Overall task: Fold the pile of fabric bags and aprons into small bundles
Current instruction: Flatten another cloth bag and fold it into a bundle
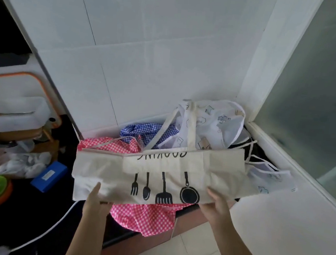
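– In the corner by the tiled wall [151, 41], where is the cream bag [161, 175]?
– Folded into a long strip, across the pile: pink checked apron [144, 215] beneath, blue checked cloth [139, 130] and white printed bag [209, 123] behind.
– The hands?
– The left hand [97, 201] pinches its near edge, thumb on top; the right hand [215, 206] grips that edge beside the pan print.

Soft daylight enters through the frosted glass pane [324, 92] on the right and lights the white wall tiles [151, 41] evenly, the lower left counter [17, 215] sinks into deep shadow, straight lines bow toward the edges, and the left hand [96, 201] and right hand [215, 204] gripping the cream bag [106, 168] look slightly blurred.
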Motion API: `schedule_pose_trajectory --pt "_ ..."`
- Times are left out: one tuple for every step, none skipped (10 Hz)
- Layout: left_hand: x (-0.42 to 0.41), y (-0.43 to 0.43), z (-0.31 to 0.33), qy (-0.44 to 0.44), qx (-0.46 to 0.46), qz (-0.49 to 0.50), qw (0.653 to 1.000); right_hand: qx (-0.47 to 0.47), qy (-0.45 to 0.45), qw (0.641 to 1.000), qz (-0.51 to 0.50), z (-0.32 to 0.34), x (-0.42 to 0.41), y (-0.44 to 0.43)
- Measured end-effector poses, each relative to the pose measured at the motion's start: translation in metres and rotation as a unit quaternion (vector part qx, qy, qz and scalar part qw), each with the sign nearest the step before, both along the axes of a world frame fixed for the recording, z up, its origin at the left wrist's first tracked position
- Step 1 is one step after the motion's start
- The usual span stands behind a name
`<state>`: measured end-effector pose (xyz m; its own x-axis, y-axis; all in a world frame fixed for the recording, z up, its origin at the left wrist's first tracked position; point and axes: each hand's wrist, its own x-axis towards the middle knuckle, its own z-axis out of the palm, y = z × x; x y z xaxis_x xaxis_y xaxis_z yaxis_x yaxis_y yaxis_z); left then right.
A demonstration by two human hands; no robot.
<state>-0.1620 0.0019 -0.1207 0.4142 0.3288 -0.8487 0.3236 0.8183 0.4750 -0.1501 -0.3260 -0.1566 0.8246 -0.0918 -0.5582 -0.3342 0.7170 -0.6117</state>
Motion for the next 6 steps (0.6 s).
schedule_pose_trajectory --pt "-0.011 -0.026 0.006 -0.016 -0.066 0.024 0.997 0.045 -0.043 0.998 0.001 0.014 -0.007 0.011" --pt "-0.025 -0.061 0.021 -0.012 -0.121 -0.025 0.992 0.103 -0.095 0.99 0.008 0.022 -0.008 0.015" --pt "-0.022 -0.078 0.024 -0.05 -0.187 -0.082 0.978 0.148 -0.091 0.985 0.011 0.039 -0.008 0.02" --pt "-0.01 -0.086 0.025 -0.061 -0.12 -0.069 0.988 0.104 -0.056 0.992 -0.053 0.054 -0.006 0.017" --pt "0.002 -0.082 0.023 -0.053 -0.046 -0.057 0.996 0.039 -0.034 0.996 -0.079 0.047 -0.015 0.002" --pt "0.007 -0.078 0.021 -0.03 0.004 -0.056 0.998 -0.033 0.026 0.999 -0.032 0.034 -0.03 -0.009"
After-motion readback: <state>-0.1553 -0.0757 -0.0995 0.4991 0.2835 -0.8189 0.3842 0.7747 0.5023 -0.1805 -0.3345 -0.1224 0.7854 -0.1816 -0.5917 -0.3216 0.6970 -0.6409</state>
